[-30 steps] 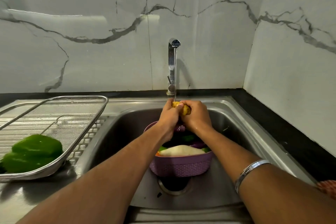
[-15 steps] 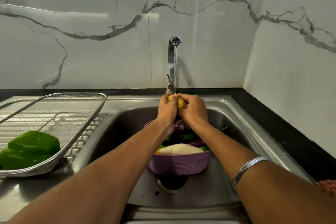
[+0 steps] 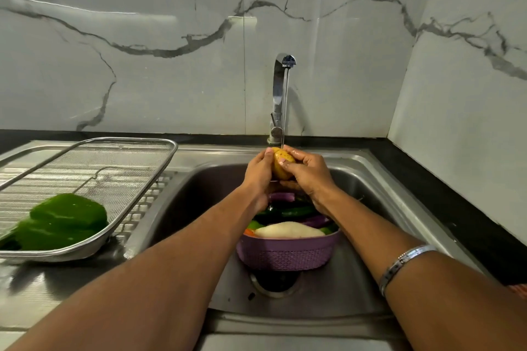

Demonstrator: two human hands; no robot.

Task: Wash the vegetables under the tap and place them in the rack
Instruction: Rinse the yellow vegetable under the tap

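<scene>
A yellow-brown potato (image 3: 280,164) is held under the thin stream from the chrome tap (image 3: 281,94). My left hand (image 3: 258,174) grips its left side, and my right hand (image 3: 309,172) curls round its right side with the thumb across the front. Below them a purple basket (image 3: 285,253) stands in the steel sink (image 3: 370,279) with a pale vegetable (image 3: 288,229), green ones and purple ones in it. A mesh rack (image 3: 94,168) on the drainboard at left holds a green capsicum (image 3: 61,221).
Marble walls rise behind the sink and at the right. A black counter strip (image 3: 456,208) runs along the right side. The drain (image 3: 275,282) lies just in front of the basket. A silver bangle (image 3: 403,261) circles my right wrist.
Both hands have lifted the potato a little higher and nearer the spout, and turned it so more of its skin shows between my fingers.
</scene>
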